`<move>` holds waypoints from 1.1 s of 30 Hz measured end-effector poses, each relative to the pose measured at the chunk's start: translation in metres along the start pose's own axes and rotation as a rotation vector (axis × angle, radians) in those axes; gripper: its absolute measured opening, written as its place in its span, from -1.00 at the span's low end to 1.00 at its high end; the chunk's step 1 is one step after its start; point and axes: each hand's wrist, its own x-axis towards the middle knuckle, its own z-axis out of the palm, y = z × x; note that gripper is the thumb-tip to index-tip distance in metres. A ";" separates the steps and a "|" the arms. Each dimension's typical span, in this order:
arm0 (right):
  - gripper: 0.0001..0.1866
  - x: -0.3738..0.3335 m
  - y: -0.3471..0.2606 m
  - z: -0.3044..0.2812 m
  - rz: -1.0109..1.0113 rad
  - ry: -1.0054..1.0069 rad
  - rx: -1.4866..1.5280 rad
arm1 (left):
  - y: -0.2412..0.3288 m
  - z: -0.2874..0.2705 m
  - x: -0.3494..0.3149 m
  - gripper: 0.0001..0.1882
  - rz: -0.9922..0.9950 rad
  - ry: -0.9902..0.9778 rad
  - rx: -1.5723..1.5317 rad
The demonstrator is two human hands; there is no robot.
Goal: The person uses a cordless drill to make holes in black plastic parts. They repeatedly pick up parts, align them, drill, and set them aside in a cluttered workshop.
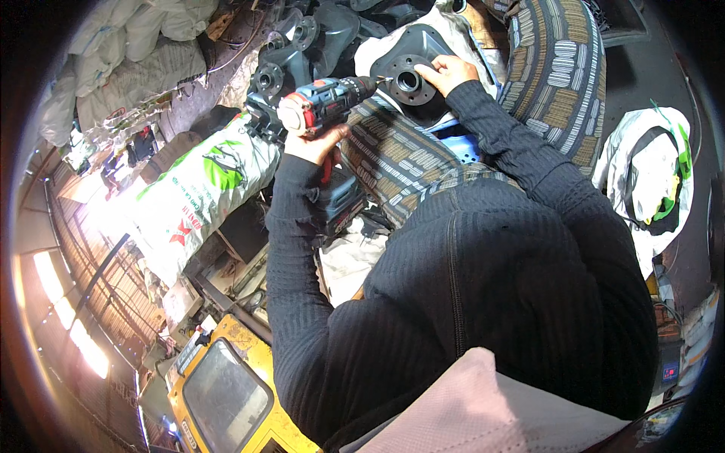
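In my left hand (321, 146) is a blue and red cordless drill (325, 104), gripped by its handle, with the battery hanging below. Its chuck points right, and the thin bit reaches the rim of a black flanged part (418, 97). That part has a round collar with a central bore and small holes about its flange. My right hand (453, 74) bends its fingers onto the collar's right side. Whether the bit sits in a hole is too small to tell. White cloth or sacking (371, 54) lies under the part, between my patterned trouser legs.
Several similar black parts (332, 30) are heaped at the far side. A white and green sack (204, 189) lies to the left, with pale stuffed bags (136, 34) behind. A yellow machine panel (226, 385) stands lower left. Another white sack (648, 177) is at the right.
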 end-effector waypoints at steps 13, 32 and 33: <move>-0.52 0.001 -0.002 0.000 0.028 -0.041 0.012 | 0.014 -0.007 0.019 -0.59 0.045 -0.020 0.233; -0.55 -0.004 -0.006 -0.003 -0.003 -0.004 0.017 | -0.014 -0.012 0.050 -0.41 0.216 -0.113 1.183; -0.55 -0.004 -0.006 -0.002 -0.006 -0.005 0.016 | -0.013 -0.009 0.049 -0.42 0.156 -0.128 1.161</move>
